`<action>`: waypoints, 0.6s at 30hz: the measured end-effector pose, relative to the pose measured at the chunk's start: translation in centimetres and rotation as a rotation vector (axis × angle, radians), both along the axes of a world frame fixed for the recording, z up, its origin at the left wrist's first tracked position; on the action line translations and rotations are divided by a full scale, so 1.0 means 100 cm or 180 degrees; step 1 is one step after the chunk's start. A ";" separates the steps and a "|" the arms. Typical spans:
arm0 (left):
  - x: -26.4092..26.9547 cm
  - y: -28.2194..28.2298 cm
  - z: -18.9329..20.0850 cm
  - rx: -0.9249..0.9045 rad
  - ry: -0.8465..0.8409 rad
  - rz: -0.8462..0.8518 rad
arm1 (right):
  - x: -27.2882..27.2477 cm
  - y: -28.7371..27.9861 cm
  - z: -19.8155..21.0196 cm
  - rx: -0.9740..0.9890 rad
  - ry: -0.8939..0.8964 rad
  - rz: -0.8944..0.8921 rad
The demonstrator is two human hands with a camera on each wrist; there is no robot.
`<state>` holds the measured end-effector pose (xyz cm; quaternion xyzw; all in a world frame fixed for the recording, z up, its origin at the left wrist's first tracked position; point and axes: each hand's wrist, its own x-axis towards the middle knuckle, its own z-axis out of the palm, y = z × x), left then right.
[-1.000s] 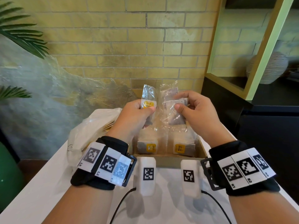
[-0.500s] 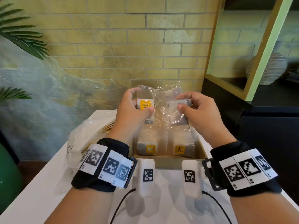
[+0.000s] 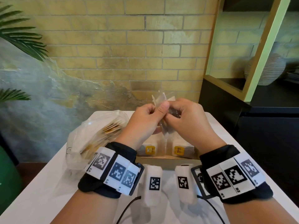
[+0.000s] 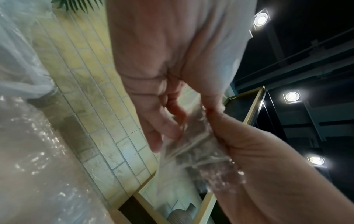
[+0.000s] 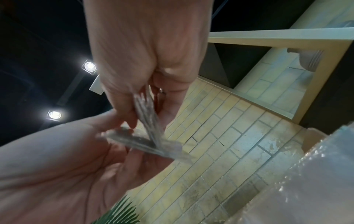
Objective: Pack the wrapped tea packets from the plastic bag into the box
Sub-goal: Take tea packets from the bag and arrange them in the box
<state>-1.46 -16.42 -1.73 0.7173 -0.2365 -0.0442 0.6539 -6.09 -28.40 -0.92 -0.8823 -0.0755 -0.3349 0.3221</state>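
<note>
Item 1. Our left hand (image 3: 142,122): raised above the box, thumb and fingers pinched on a clear-wrapped tea packet (image 3: 160,99) whose top edge stands up past the thumb.

Item 2. Our right hand (image 3: 187,120): just beside the left, knuckles nearly touching it, fingers curled and gripping a second wrapped packet (image 5: 147,110). In the right wrist view the two packets cross one another between the hands; both are blurred there, so we cannot read any print.

Item 3. Box (image 3: 168,160): brown card, open, on the white surface (image 3: 40,183) directly below the hands. Two rows of wrapped packets stand in it, the front of each row showing a yellow tag (image 3: 149,150).

Item 4. Plastic bag (image 3: 90,136): clear, crumpled, lying on the surface to the left of the box, touching our left wrist band; a stack of packets shows through it.

Item 5. Surroundings: yellow brick wall (image 3: 123,50) behind, palm fronds (image 3: 21,38) at left, ribbed vase (image 3: 267,70) on a shelf at right.
</note>
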 end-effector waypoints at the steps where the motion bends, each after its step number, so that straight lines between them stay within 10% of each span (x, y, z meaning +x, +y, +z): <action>1: 0.000 0.000 0.001 -0.0043 0.0081 -0.0076 | 0.000 0.000 0.000 -0.0066 0.0047 0.0021; 18: 0.006 0.004 0.002 0.0116 0.0190 0.0415 | 0.007 -0.006 -0.005 0.0165 0.0407 0.0312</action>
